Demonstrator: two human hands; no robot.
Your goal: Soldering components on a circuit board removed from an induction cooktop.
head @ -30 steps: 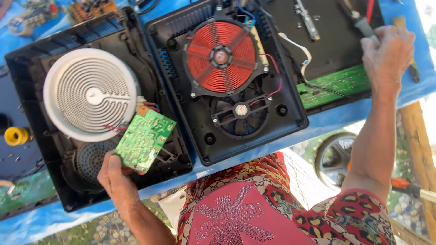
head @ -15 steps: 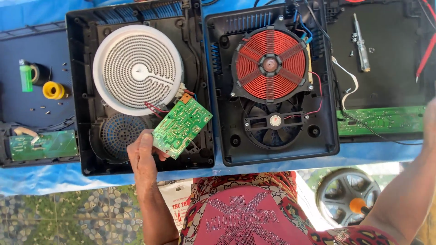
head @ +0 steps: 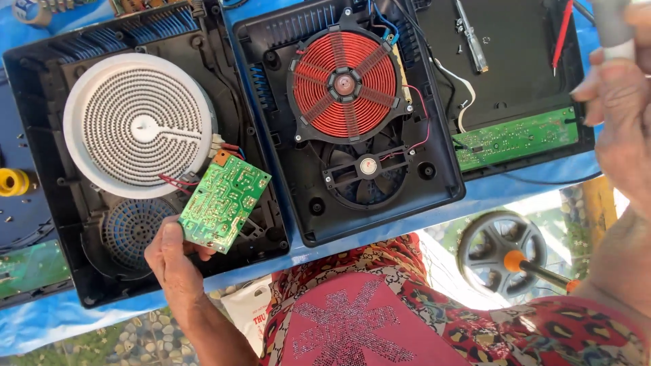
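My left hand [head: 173, 261] grips the lower corner of a small green circuit board [head: 224, 203], tilted over an open black cooker housing [head: 41, 129]. Red wires run from the board toward the white spiral heating element [head: 139, 125]. A round fan grille [head: 132, 230] lies just left of my hand. At the right edge, my right hand [head: 620, 122] is raised and closed around a grey cylindrical tool handle [head: 614, 27]; the tool's tip is out of view.
A second open housing holds a red copper coil [head: 346, 85] and a black fan [head: 366, 169]. Further right, a black panel carries a long green board [head: 515, 139], a screwdriver [head: 471, 44] and a red probe [head: 561, 34]. Yellow roll [head: 10, 181] at left; wheel [head: 502, 254] below the blue-covered table.
The view has shifted right and closer. My right hand has come up at the right edge with the grey tool. My left hand still holds the green board in the same spot.
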